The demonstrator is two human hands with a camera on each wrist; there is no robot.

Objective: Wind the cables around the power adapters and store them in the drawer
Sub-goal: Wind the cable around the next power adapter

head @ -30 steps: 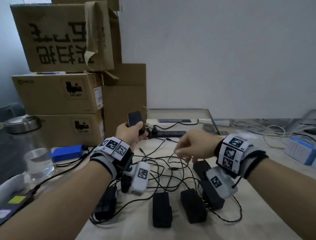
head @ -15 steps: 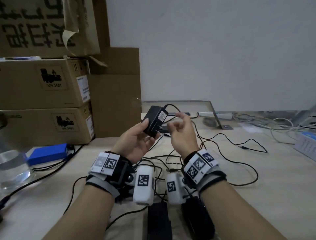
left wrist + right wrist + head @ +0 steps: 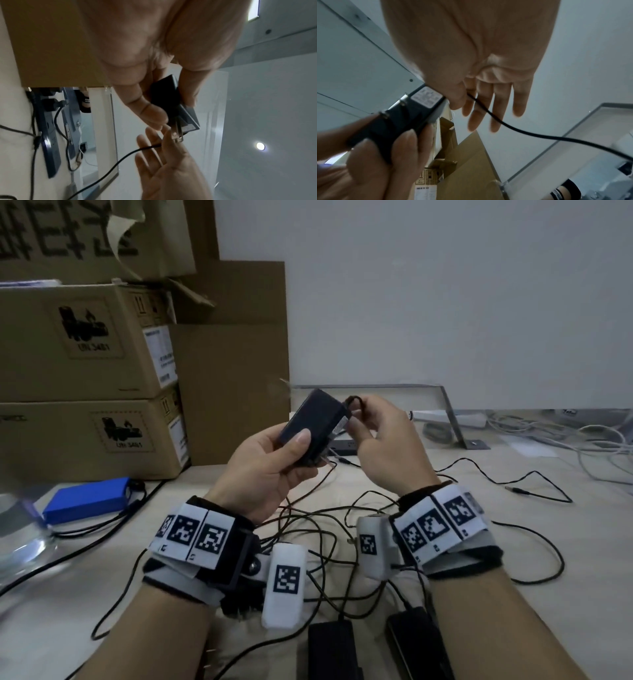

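Observation:
My left hand (image 3: 294, 450) grips a black power adapter (image 3: 313, 424) above the table, thumb on its near face. The adapter's plug prongs point down toward the table. My right hand (image 3: 364, 422) pinches the adapter's thin black cable (image 3: 356, 400) just beside the adapter's top end, where it makes a small loop. In the right wrist view the thumb and forefinger of my right hand (image 3: 467, 97) hold the cable (image 3: 522, 130) and the other fingers are straight, next to the labelled adapter (image 3: 412, 112). The left wrist view shows the adapter (image 3: 173, 102) and the cable (image 3: 111, 166). No drawer is in view.
Two more black adapters (image 3: 330, 648) (image 3: 414, 642) lie near the front edge amid a tangle of cables (image 3: 325, 529). Cardboard boxes (image 3: 85, 344) are stacked at the left, with a blue pack (image 3: 90, 499) and a glass jar (image 3: 17, 529). A power strip (image 3: 346, 445) lies behind my hands.
The left hand pulled the adapter off the power strip, lifted it and turned its label away from me. The right hand came in and took the cable at the adapter's top.

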